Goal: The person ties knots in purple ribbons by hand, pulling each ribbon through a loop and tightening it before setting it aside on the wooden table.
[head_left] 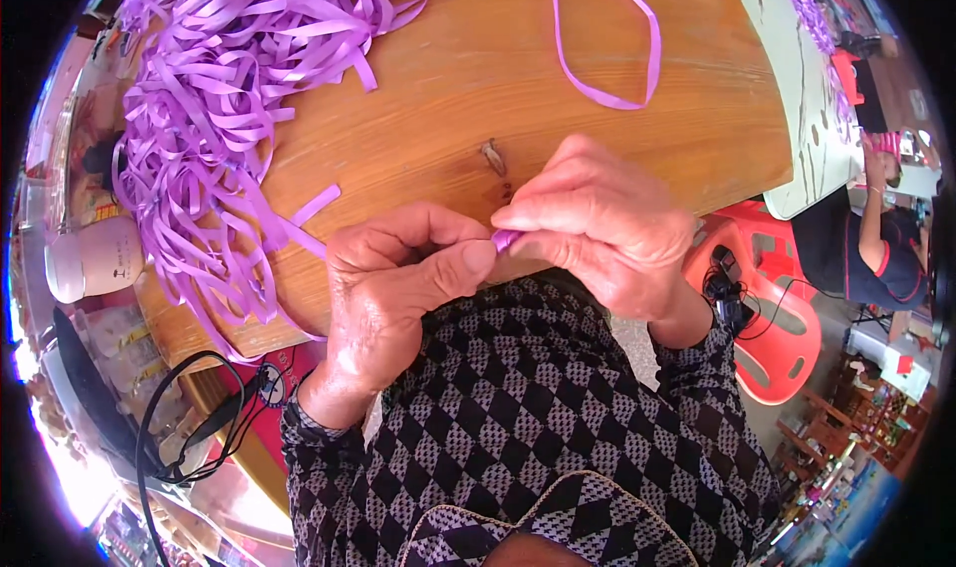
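Close in front of my body, at the near edge of the wooden table [428, 119], my two hands meet fingertip to fingertip. Between them shows a small bit of purple ribbon [506, 238]. My left hand [398, 278] pinches it between thumb and forefinger, and my right hand [602, 228] pinches it from the other side. Most of this ribbon is hidden by my fingers. A big tangled heap of purple ribbons [229, 99] covers the table's left side, and one strip's end lies by my left hand. Beyond my right hand lies a single ribbon loop [652, 44].
To the right stand a white marbled table [797, 169] and a red plastic stool [772, 338] with a black cabled device [727, 288] on it. A person in dark clothes [886, 258] is farther right. At the left are a pale pink cup [95, 260] and black cables [189, 448].
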Demonstrator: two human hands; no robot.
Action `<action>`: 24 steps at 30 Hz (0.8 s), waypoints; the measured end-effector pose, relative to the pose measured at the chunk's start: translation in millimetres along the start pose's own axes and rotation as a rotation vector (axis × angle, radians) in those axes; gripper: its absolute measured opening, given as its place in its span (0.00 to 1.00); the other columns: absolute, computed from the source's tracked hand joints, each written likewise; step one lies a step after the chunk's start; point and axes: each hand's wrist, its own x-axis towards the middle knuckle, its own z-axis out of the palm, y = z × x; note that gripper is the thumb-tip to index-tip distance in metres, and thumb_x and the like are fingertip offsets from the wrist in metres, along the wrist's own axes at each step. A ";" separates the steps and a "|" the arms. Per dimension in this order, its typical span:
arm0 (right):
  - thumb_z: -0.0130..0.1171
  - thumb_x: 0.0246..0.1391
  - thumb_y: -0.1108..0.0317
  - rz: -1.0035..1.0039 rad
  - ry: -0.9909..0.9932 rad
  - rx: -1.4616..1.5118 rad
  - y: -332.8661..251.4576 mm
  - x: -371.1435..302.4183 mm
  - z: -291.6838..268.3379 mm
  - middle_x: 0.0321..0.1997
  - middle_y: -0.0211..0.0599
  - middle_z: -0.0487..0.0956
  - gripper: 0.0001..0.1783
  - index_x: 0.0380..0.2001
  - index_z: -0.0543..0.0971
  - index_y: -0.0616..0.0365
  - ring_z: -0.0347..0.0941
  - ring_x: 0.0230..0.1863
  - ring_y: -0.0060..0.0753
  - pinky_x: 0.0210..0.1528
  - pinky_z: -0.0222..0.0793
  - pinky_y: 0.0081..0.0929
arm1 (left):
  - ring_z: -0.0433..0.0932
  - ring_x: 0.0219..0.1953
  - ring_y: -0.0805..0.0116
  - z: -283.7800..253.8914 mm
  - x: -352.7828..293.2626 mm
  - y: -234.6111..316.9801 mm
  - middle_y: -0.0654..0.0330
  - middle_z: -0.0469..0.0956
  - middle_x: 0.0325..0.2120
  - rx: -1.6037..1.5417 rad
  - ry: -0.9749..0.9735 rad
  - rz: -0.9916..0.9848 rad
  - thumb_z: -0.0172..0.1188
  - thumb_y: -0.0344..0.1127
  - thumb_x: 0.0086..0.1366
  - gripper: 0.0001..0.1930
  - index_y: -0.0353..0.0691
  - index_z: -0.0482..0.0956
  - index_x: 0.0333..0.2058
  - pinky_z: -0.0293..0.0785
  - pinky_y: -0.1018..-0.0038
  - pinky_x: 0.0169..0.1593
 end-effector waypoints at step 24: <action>0.67 0.36 0.70 0.176 -0.043 0.062 -7.1 4.0 -0.9 0.35 0.34 0.76 0.21 0.38 0.77 0.63 0.69 0.33 0.28 0.36 0.65 0.23 | 0.63 0.18 0.86 -5.2 9.8 -12.0 0.68 0.74 0.21 -0.211 -0.103 -0.188 0.61 0.33 0.55 0.08 0.34 0.77 0.30 0.54 0.89 0.21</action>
